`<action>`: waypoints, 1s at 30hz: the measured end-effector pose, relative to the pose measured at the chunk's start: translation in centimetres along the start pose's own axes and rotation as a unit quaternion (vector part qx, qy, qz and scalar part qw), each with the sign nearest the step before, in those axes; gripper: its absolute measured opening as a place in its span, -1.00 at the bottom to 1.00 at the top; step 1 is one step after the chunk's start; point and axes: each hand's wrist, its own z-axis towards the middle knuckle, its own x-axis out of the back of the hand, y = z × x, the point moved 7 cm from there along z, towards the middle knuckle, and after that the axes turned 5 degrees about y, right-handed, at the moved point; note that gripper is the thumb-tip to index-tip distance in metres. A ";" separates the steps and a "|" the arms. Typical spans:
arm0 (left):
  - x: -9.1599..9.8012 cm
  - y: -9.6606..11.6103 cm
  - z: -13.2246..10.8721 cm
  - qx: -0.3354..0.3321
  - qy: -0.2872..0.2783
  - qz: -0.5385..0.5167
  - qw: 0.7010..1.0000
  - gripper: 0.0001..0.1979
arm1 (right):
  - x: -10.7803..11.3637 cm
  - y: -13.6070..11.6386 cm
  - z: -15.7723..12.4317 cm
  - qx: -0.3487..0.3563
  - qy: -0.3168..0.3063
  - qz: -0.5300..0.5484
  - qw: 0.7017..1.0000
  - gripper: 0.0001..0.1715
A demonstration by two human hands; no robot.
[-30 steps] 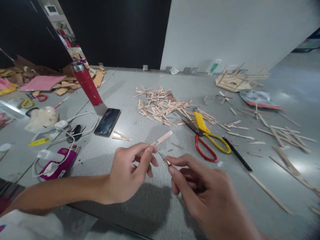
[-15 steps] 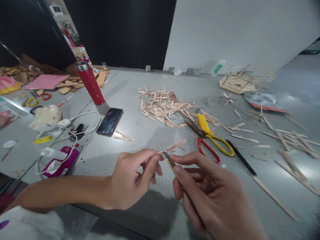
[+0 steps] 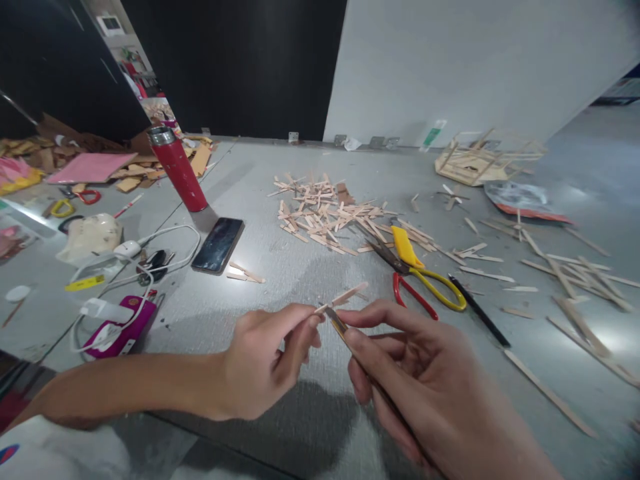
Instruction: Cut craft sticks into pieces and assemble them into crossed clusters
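Note:
My left hand (image 3: 273,360) pinches one end of a short, thin wooden stick (image 3: 353,292) whose rounded end points away to the right. In my right hand (image 3: 420,373) is a slim craft knife (image 3: 337,325), gripped like a pen between thumb and fingers. Its blade meets the stick just beside my left fingertips. A thin sliver appears to stand off the stick near the blade. Beyond my hands lies a heap of cut wooden stick pieces (image 3: 320,217).
Scissors (image 3: 400,267) with red and yellow handles, a yellow-handled tool (image 3: 406,247) and a black pen-like stick (image 3: 480,310) lie right. Left are a phone (image 3: 219,245), red flask (image 3: 179,170), and cabled purple power strip (image 3: 120,327). A stick frame (image 3: 480,160) stands far right.
The knife blade has shifted slightly across the stick, and a sliver shows more by the blade. Both hands keep their grips. The whole view has moved a little.

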 end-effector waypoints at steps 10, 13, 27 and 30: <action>-0.4 -0.4 -0.7 -0.006 -0.008 -0.018 1.000 -0.82 | 0.7 -1.0 -0.4 0.282 0.122 -0.219 0.926 -0.81; -0.4 -0.5 -0.6 -0.003 -0.021 -0.017 1.000 -0.82 | 0.6 -1.0 -0.4 0.286 0.126 -0.220 0.924 -0.82; -0.2 -0.2 -0.7 -0.032 -0.003 0.013 0.999 -0.82 | 0.7 0.6 1.0 0.037 -0.036 -0.059 0.997 -0.59; -0.5 -0.8 -0.6 0.017 -0.028 -0.017 0.999 -0.79 | 1.3 -0.6 0.4 0.154 0.015 -0.155 0.976 -0.73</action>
